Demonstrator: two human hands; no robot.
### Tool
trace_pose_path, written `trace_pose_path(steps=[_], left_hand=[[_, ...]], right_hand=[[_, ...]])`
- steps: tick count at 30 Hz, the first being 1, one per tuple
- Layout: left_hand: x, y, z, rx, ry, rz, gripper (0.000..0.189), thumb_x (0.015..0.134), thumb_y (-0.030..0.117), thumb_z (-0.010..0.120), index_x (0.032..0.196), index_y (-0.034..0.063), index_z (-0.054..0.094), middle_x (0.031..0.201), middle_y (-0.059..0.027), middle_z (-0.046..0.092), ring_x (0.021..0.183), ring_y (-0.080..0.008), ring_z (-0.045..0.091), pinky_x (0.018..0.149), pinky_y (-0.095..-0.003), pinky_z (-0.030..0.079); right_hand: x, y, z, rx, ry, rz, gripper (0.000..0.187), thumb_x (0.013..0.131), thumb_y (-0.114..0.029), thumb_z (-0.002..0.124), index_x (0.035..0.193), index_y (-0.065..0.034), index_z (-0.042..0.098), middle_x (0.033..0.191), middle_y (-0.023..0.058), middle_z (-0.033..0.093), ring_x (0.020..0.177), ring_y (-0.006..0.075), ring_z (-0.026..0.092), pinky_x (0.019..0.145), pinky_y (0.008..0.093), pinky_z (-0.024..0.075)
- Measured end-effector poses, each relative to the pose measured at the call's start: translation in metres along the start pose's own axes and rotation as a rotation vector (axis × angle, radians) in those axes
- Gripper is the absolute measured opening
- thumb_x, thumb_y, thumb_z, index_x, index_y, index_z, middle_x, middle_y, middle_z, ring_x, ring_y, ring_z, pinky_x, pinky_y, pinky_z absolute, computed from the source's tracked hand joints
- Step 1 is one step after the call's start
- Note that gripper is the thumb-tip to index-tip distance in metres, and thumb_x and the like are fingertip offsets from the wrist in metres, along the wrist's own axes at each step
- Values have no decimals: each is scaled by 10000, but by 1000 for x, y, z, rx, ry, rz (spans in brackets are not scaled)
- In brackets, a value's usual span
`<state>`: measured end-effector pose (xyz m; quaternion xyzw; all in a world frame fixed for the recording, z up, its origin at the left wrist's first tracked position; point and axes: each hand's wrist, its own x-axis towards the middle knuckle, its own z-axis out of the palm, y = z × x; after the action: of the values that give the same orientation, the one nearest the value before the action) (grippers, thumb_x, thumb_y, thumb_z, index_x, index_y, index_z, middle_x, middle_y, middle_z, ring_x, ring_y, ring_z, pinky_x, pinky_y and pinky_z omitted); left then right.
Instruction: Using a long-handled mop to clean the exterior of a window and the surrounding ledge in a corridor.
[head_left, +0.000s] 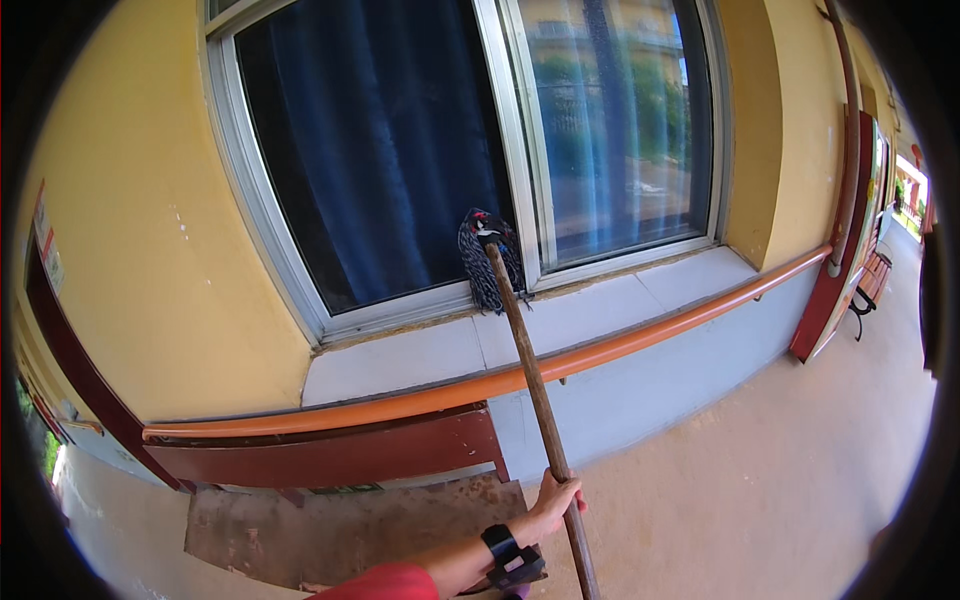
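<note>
A mop with a long wooden handle (534, 375) reaches up from the bottom edge to the window. Its dark, stringy mop head (484, 266) rests against the lower part of the left glass pane (375, 150), beside the aluminium middle frame, with strands hanging to the sill. My left hand (559, 501) is closed around the lower part of the handle; a black band with a small device is on that wrist. My right hand is out of view. Behind the left pane hangs a blue curtain.
An orange handrail (450, 399) runs below the tiled window sill (397, 366). Under it stands a worn wooden bench (360, 525) with a dark red backrest (337, 456). A slatted bench (871, 283) stands farther along the corridor at right.
</note>
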<state>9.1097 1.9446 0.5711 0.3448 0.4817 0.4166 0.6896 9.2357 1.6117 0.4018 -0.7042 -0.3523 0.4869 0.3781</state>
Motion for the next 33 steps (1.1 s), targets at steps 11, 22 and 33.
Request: trace_pose_path(steps=[11,22,33], left_hand=[[14,90,-43,-183,-73,135,284,751,21,616,899,100,386,632,-50,475,482,-212,518,520,-415,464],[57,323,-14,-132,-150,620,234,792,160,612,897,101,411,579,-25,441,389,-168,443,419,-350,402],[57,446,-11,133,246,1104,335,754,131,618,949,0,379,589,-70,457,340,-159,461,326,-303,397]], right_hand=[[42,-47,46,-219,311,-292,215,797,-212,642,970,-94,595,638,98,563,548,232,543,497,364,446],[181,-278,90,-77,126,-504,204,735,-158,632,787,32,582,605,245,552,670,354,650,551,403,455],[239,-415,95,-36,-297,-472,39,735,-29,586,755,4,591,600,40,561,544,108,529,511,276,443]])
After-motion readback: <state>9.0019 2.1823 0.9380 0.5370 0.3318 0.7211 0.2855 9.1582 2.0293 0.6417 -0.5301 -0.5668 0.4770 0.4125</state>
